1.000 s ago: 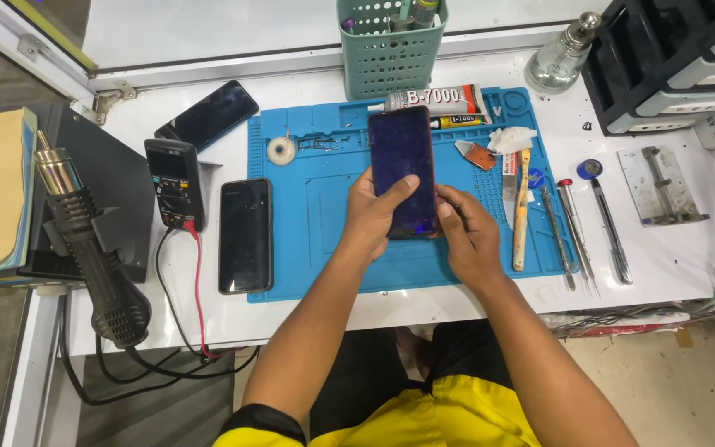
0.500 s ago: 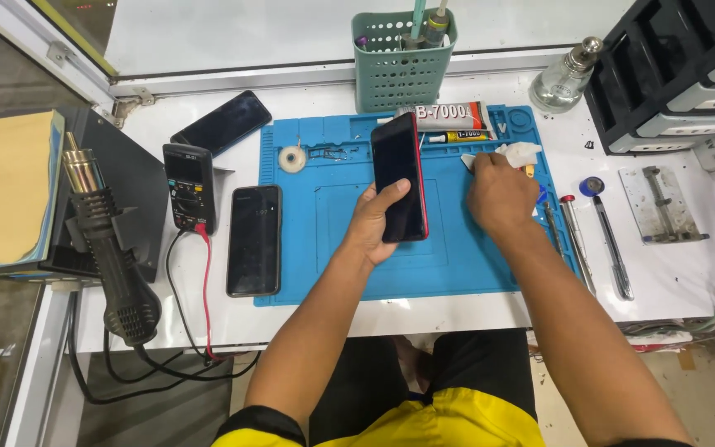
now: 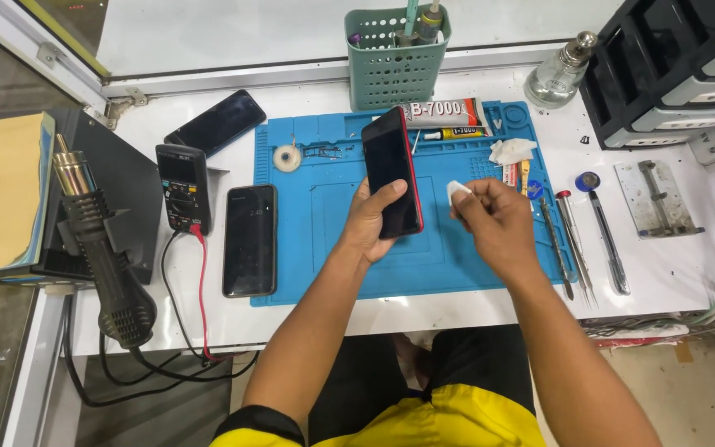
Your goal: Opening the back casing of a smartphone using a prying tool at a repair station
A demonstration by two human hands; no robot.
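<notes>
**Left hand** (image 3: 371, 222): grasping the phone (image 3: 392, 172) by its lower end, thumb across the dark screen, fingers behind. The phone is held up off the mat (image 3: 341, 257), tilted so its red edge shows on the right. A second ago it lay flatter in both hands; half a second ago the left hand alone carried it, as it does now.

**Right hand** (image 3: 492, 222): clenched on a small white wad (image 3: 458, 192), pinched at the fingertips, just beside the phone's right edge and not yet touching it. A second ago this hand was on the phone; half a second ago it was out at the white scraps (image 3: 511, 150) that lie beyond it now. It has come back with the wad.

**Reading of the change:** the phone has passed from a two-handed hold to a one-handed one, and the freed hand has fetched a wiping piece. Judged from that, the work has gone from handling the phone to cleaning its screen or edge.

**About the hands:**
- Beyond the left hand: glue tube (image 3: 444, 111), green basket (image 3: 397, 60).
- Left of the left hand: second phone (image 3: 250, 240) lying flat at the mat's edge, meter (image 3: 183, 187) with red lead, third phone (image 3: 216, 122), heat gun (image 3: 105, 248).
- Right of the right hand: tweezers and drivers (image 3: 577, 240) laid side by side, metal plate (image 3: 657, 199).
- Beyond the right hand: glass bottle (image 3: 558, 74).
</notes>
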